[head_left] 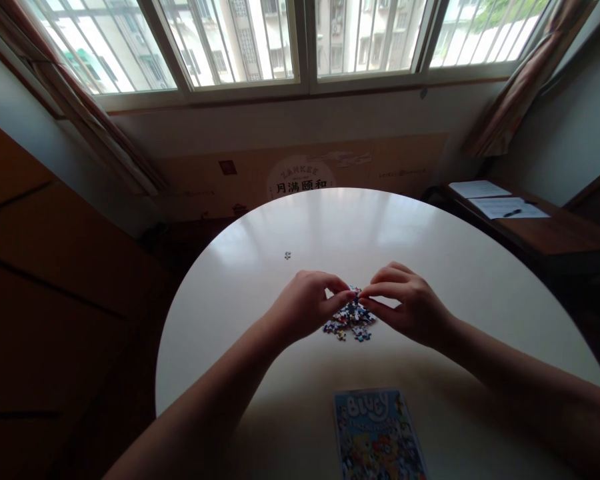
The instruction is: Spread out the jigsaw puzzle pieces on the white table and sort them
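Note:
A heap of small jigsaw puzzle pieces [351, 320] in blue, white and mixed colours lies near the middle of the white round table [220, 320]. Just above the heap, my left hand [314, 301] comes in from the left, with thumb and forefinger pinched at a small puzzle piece [355, 291]. My right hand [405, 299] meets it from the other side, its thumb and fingertips also closed at that piece. The fingertips cover much of what is between them. One single puzzle piece [287, 255] lies apart, farther back and to the left.
A blue "Bluey" picture box [377, 433] lies on the table close to me. To the right stands a brown side table [570, 227] with papers [510, 207] and a pen [513, 213]. Beyond the round table are a printed cardboard panel [395, 157] and barred windows [240, 40].

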{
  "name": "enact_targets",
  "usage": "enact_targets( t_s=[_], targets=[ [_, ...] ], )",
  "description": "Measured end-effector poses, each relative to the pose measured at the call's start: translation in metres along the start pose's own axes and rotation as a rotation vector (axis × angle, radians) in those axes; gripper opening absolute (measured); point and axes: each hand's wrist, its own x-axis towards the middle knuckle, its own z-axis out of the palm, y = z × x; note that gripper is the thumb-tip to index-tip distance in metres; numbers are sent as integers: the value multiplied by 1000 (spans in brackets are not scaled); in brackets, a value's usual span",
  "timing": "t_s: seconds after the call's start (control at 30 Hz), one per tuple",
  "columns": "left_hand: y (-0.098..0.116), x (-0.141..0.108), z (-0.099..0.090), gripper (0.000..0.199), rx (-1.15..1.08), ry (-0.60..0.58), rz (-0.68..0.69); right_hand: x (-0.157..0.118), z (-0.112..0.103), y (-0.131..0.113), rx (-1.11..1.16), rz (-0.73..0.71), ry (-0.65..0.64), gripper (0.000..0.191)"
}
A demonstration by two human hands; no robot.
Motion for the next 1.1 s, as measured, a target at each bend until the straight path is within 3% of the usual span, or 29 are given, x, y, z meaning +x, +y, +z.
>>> enact_targets(
  t_s=[0.13,0.27,0.37,0.47,0.57,0.63,0.77,0.9,0.97,1.1],
  targets=[
    [2,1,7,20,-149,-24,-118,0,1,-6,-24,-57,20,13],
    [-4,5,2,21,-243,-36,-195,0,1,-3,-33,-65,31,13],
    [-29,9,-14,23,-172,113,-291,-1,1,2,-24,-17,40,14],
    [-69,12,-34,23,82,303,-425,-2,2,7,-6,24,33,13],
    [-99,13,-40,24,149,324,-548,-2,5,9,10,49,7,14],
    [-106,16,-35,25,162,289,-553,-3,8,10,23,53,-9,15],
    [-96,23,-19,25,354,305,-509,-3,11,9,61,35,-31,16],
    [-78,22,-20,30,524,344,-455,-3,10,7,112,19,-64,17],
    [-68,16,-23,30,610,258,-428,-3,9,6,135,5,-71,16],
    [-50,2,-15,36,694,-62,-351,-2,8,6,166,-13,-80,14]
  ],
)
